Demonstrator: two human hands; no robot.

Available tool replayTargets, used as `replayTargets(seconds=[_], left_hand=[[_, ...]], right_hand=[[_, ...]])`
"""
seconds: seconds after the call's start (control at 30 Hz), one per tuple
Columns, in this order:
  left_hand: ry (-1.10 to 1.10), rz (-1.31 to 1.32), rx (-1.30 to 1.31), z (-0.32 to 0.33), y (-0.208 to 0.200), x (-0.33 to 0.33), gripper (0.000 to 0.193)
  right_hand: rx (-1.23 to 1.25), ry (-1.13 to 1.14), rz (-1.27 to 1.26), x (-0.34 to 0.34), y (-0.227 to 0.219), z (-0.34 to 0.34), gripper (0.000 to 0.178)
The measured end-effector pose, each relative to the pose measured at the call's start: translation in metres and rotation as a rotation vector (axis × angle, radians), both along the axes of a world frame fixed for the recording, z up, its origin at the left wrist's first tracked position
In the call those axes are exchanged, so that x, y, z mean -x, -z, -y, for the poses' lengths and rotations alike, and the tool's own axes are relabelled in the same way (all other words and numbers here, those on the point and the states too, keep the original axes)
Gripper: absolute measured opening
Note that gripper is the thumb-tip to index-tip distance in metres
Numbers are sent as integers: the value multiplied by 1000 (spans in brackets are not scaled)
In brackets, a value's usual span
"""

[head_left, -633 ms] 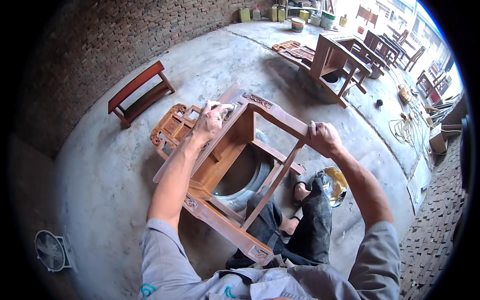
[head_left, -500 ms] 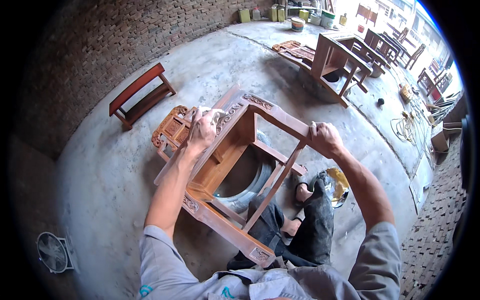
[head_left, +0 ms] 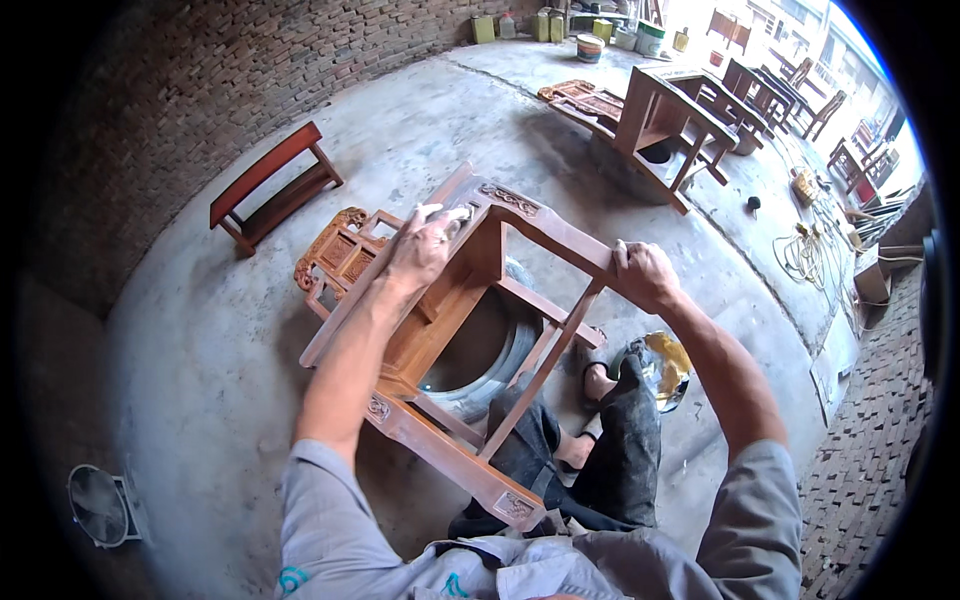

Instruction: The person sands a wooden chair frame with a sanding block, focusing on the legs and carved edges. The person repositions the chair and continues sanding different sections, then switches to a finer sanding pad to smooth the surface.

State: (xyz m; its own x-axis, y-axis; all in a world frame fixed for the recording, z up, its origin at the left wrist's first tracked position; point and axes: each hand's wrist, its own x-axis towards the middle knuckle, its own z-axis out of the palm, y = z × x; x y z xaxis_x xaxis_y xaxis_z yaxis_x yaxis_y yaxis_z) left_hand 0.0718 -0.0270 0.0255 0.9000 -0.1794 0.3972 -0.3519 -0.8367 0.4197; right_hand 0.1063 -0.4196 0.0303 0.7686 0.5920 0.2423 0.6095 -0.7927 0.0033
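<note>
A wooden chair frame (head_left: 455, 468) with carved corner panels lies tipped over in front of me, its open underside and crossbars showing. It rests over a grey tyre-like ring (head_left: 478, 400). My left hand (head_left: 422, 248) presses on the carved rail near the frame's far corner, fingers bent. Something pale shows at its fingertips, too small to make out. With fingers wrapped round it, my right hand (head_left: 645, 272) grips the leg on the frame's right side. Beyond my left arm, a carved chair back (head_left: 345, 255) sticks out from under the frame.
A small red-brown bench (head_left: 275, 190) stands at the left by the brick wall. Another tipped chair (head_left: 665, 130) lies at the far right. Near my feet is a bucket (head_left: 665, 370) with yellowish material. Coiled cables (head_left: 810, 255) lie rightward; a fan (head_left: 100, 505) stands at lower left.
My left hand has slid along the carved rail toward the far corner. My right hand keeps its hold on the leg. The whole view has shifted slightly.
</note>
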Motion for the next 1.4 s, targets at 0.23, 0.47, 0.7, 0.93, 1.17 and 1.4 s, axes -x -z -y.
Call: replayTargets(seconds=[0.23,0.47,0.7,0.93,1.17,1.4], left_hand=[[94,56,58,-18,15,-16,28],[91,-96,260,16,-32,-48,42],[105,41,220,12,-4,-77,29],[50,46,137,7,-8,-77,29],[171,140,23,37,-11,-64,29],[193,-17,220,94,-27,85,42]], right_hand=[[-49,67,-132,3,-11,-8,31],[1,77,-189,5,-14,-2,29],[-65,116,-174,-2,1,2,28],[-103,159,-196,1,-6,-2,29],[-99,148,-204,1,-3,4,31],[-343,220,-177,8,-5,-9,26]])
